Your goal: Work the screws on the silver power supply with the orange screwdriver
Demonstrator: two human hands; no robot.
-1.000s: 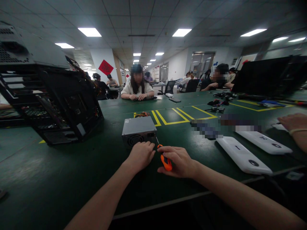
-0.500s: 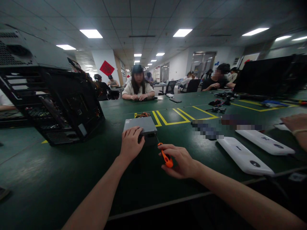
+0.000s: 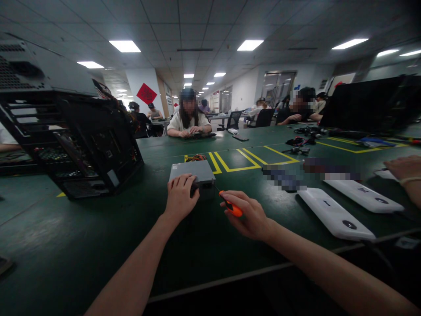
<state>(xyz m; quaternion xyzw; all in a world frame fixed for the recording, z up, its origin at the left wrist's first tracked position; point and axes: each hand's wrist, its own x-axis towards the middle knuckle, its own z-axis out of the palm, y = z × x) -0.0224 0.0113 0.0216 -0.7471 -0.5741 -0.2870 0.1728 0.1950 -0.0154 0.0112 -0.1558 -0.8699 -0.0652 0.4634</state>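
screwdriver (image 3: 234, 210) handle sits higher and leans further right than 0.5 s ago; left hand (image 3: 180, 195) unmoved. hands apart: left draped over top front edge of grey power supply (image 3: 202, 169), can't tell if clamped; right (image 3: 248, 215) closed on orange handle, tip by unit's right front corner, contact unclear. unit's on green table (image 3: 210, 245). white label (image 3: 174, 166) unreadable.

left hand (image 3: 180, 195): on grey box (image 3: 201, 169) | right hand (image 3: 248, 214): grips orange screwdriver (image 3: 234, 210)
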